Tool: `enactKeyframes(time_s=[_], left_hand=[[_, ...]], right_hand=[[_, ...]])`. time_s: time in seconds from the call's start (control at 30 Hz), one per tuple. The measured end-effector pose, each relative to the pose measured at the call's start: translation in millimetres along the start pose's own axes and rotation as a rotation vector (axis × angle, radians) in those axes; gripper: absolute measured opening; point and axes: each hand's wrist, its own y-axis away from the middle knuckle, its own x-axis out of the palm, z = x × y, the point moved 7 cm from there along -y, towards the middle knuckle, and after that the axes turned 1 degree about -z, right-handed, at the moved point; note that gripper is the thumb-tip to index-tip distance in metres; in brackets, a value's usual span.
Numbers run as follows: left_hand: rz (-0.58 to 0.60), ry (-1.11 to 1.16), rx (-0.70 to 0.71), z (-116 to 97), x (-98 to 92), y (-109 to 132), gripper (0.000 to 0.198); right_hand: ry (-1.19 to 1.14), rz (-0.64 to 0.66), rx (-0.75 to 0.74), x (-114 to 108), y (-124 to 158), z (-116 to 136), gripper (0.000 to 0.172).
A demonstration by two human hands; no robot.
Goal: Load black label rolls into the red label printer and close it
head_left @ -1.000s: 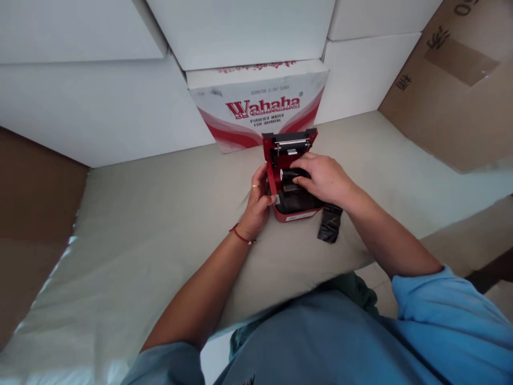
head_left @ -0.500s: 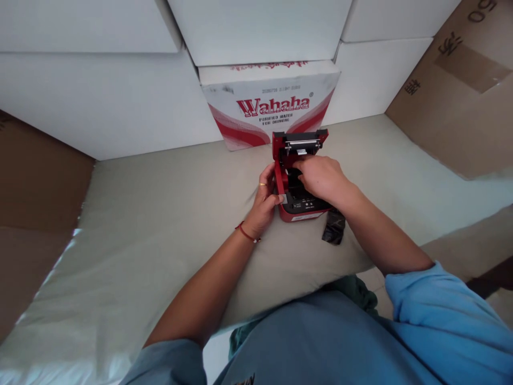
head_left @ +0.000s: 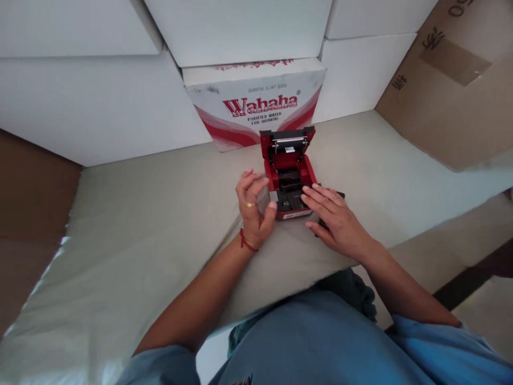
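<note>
A small red and black label printer (head_left: 294,215) stands on the cloth-covered surface with its lid (head_left: 287,140) raised at the back. Inside its bay lies something black and shiny (head_left: 288,176), and a black strip runs from there over the front panel. My left hand (head_left: 254,206) is at the printer's left side, fingers spread and curved, holding nothing. At the front right corner is my right hand (head_left: 331,214), fingers stretched out flat by the edge. Dark material partly hidden beneath that hand shows at its right and below it.
Behind the printer leans a Wahaha water carton (head_left: 260,104) against stacked white boxes (head_left: 120,107). A brown cardboard box (head_left: 436,101) stands at the right and another brown box (head_left: 32,224) at the left. The pale cloth (head_left: 160,214) covers the surface up to its front edge.
My right hand has come out of the printer's bay to its front right corner and flattened. My left hand has let go of the printer's side. The black strip now lies over the front panel.
</note>
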Motion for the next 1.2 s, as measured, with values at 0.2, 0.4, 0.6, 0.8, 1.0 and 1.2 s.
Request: enactKeyframes(time_s=[0.2,0.4,0.6,0.8,1.0,1.2], left_hand=[[0.154,-0.177,0.305,-44,17.6,10,0.037],[0.149,-0.145,0.303,-37,17.0,12,0.041],[0.175,-0.208,0.284,-29,15.5,18,0.046],[0.224,-0.095,0.202,-23,15.6,20,0.049],[0.168,-0.109,0.305,-31,15.2,14,0.051],[0.148,0.030,-0.033,-3,4.3,0,0.055]], right_hand=[[-0.116,-0.021,0.004,-13,-8,-2,0.051],[-0.230,-0.356,0.229,-38,-74,-73,0.064],[-0.224,-0.321,0.291,-29,-134,-86,0.070],[-0.197,-0.320,0.253,-29,-72,-43,0.052],[-0.146,-0.194,0.193,-7,-31,-30,0.039],[-0.140,-0.215,0.217,-9,-38,-30,0.036]])
